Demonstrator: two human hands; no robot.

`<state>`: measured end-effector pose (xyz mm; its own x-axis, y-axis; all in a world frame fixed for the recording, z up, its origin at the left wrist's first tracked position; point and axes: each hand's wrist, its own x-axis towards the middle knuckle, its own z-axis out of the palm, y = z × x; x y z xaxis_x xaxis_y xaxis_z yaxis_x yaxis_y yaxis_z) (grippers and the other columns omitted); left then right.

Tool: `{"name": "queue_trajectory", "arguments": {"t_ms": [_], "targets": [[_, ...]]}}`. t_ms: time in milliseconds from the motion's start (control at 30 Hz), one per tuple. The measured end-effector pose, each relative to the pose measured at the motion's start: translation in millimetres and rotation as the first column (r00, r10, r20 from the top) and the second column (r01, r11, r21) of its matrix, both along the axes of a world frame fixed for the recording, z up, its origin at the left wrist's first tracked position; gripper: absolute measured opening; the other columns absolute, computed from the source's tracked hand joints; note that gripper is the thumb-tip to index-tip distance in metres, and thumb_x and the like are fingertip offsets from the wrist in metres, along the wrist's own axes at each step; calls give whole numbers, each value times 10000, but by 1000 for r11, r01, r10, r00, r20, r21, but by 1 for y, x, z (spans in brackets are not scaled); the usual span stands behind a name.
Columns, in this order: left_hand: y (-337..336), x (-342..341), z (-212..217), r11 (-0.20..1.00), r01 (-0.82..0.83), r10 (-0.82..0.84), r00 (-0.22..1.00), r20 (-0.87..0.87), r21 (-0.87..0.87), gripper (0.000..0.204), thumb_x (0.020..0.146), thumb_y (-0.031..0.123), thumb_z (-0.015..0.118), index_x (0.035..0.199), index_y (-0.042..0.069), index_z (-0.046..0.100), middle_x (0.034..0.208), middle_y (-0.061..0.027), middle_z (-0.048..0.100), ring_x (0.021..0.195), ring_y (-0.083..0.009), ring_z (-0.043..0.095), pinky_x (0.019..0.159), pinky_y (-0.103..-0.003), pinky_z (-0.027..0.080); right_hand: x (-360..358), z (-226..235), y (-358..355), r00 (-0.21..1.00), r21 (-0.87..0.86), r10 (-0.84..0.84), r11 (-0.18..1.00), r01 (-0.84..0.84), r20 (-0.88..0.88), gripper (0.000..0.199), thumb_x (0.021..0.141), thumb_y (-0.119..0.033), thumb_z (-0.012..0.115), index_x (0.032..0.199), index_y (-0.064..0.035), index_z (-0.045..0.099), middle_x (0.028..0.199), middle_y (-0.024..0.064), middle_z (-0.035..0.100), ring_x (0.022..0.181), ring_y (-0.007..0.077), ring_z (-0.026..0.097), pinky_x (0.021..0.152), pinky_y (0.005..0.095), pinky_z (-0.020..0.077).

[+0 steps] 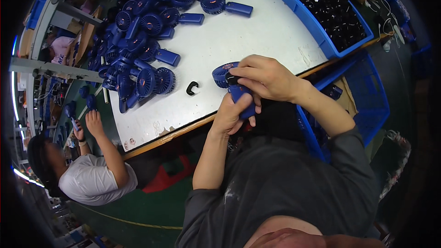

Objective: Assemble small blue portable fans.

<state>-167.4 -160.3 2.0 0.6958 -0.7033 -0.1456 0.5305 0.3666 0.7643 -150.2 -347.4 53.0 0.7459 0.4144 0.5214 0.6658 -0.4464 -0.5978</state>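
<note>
Scuffed tabletop, round-headed blue fan

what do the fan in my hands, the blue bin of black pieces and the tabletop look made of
Fan: probably moulded plastic, satin blue, from its soft sheen and fine slats.
Blue bin: likely plastic, slightly glossy, with even colour and smooth walls.
Tabletop: white laminate or painted board, judging by its scuffed, smooth face.

A scuffed white tabletop carries heaped blue handheld fans, a curved black piece and a blue bin of small black parts.
</note>
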Motion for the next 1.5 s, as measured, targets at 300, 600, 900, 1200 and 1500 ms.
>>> {"name": "queue_trajectory", "arguments": {"t_ms": [300, 600, 900, 1200, 1500], "targets": [[-21, -14, 11, 950, -312, 302, 922, -244, -5, 536, 1014, 507, 359, 1234, 52, 534, 1200, -151, 597, 1052, -259, 638, 766, -414, 579, -35, -15, 18, 988, -234, -151, 961, 145, -10, 625, 757, -229, 755, 1308, -39, 529, 1198, 201, 525, 1117, 375, 513, 945, 458, 456], [-12, 7, 76, 641, -729, -225, 117, 967, 238, 835, 828, 259, 730, 1437, -126, 308, 1477, -356, 313, 1392, -518, 282, 1141, -532, 277, -124, -84, -14, 779, 582, -78, 620, 527, -623, 498, 831, -156, 720, 1252, 43, 544, 1076, 90, 624, 943, 181, 606, 873, 340, 487], [161, 61, 37, 11, -982, -320, 175, 931, 188, 649, 813, 153, 762, 1351, -59, 466, 1362, -271, 489, 1294, -427, 437, 1096, -494, 341, -293, -300, -217, -117, -366, -843, 100, 925, -525, 525, 824, -154, 691, 1244, 110, 518, 1156, 233, 636, 1075, 326, 619, 977, 370, 448], [179, 111, 43, -54, -889, -388, 438, 811, 455, 853, 784, 326, 788, 1423, -73, 388, 1317, -286, 511, 1229, -404, 498, 1062, -443, 388, -262, -304, -230, 2, -574, -841, 370, 731, -540, 366, 839, -154, 699, 1122, 66, 623, 1042, 212, 691, 1000, 328, 675, 890, 393, 507], [108, 16, 85, 761, -648, 578, 656, 485, -31, 681, 933, 441, 601, 1426, 6, 425, 1294, -147, 570, 1175, -232, 571, 1047, -389, 434, -104, -42, 31, 947, 204, -194, 947, 249, -255, 831, 735, -115, 808, 1432, 0, 371, 1429, 231, 394, 1262, 375, 488, 1015, 398, 448]]}}
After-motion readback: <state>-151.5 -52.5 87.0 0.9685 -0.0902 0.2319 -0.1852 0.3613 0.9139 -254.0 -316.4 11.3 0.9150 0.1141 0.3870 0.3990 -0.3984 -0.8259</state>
